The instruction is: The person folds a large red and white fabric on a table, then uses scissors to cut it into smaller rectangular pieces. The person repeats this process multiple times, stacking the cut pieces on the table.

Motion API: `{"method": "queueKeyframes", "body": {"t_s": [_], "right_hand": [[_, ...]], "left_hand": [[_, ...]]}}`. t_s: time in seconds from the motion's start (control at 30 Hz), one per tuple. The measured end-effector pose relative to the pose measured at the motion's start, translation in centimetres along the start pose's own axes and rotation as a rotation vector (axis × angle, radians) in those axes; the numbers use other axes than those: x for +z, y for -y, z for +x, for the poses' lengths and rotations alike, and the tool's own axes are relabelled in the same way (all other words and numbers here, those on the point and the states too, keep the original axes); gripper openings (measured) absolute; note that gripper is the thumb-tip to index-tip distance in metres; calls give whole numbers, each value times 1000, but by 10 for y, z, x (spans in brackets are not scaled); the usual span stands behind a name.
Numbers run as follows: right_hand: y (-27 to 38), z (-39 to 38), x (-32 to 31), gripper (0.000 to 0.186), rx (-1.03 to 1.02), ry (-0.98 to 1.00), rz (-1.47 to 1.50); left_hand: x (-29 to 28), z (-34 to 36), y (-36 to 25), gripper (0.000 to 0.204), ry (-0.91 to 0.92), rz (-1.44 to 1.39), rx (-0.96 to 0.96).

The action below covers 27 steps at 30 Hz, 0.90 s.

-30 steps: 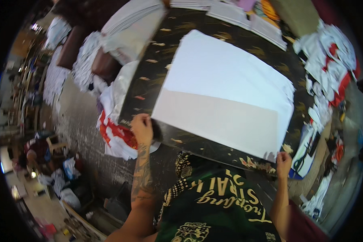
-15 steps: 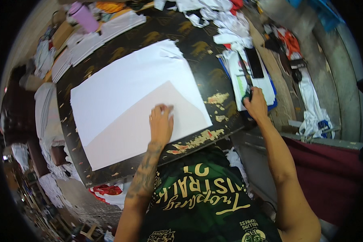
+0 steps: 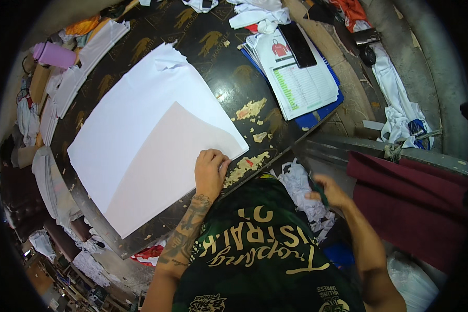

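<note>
A stack of white fabric [image 3: 114,114] lies on the dark tabletop, with a torn-looking far corner. On top of it sits a pale pinkish pattern piece [image 3: 161,156] with a pointed far tip and a curved side. My left hand [image 3: 210,169] is at its near edge, fingers curled and thumb close to them, pinching that edge. Beyond the table's front edge, beside my body, my right hand [image 3: 332,191] holds dark-handled scissors [image 3: 317,190]; their blades are blurred and hard to make out.
Printed papers [image 3: 309,88] on a blue folder [image 3: 325,114] lie at the right, with a black phone [image 3: 298,46] on top. White scraps [image 3: 296,182] hang below the table edge. A purple bottle [image 3: 54,55] stands far left. Maroon cloth [image 3: 400,203] drapes at the right.
My right hand has lifted the scissors off the papers and brought them toward my body, past the table edge. My left hand has slid to the fabric's near edge. The view has turned.
</note>
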State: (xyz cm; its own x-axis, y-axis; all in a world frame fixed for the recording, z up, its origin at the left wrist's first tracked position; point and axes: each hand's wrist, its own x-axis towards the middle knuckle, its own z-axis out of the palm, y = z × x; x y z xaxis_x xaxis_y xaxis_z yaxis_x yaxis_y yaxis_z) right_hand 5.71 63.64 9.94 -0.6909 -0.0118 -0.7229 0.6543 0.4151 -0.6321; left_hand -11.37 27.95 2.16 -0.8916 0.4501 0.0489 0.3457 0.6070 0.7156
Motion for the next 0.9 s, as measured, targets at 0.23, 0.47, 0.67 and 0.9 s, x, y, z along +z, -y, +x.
{"method": "queueKeyframes", "body": {"t_s": [0.23,0.47,0.67,0.9], "right_hand": [[10,19,101,59,-48,170,40],[32,57,121,50,-10,93,159],[37,56,105,57,111,102,60],[30,60,83,58,93,129,5]], "left_hand": [[-9,3,-6,10,19,69,52],[-14,1,-13,25,38,9,108],[-3,2,-10,32,48,-27,106],[-3,0,-9,32,75,-33,71]]}}
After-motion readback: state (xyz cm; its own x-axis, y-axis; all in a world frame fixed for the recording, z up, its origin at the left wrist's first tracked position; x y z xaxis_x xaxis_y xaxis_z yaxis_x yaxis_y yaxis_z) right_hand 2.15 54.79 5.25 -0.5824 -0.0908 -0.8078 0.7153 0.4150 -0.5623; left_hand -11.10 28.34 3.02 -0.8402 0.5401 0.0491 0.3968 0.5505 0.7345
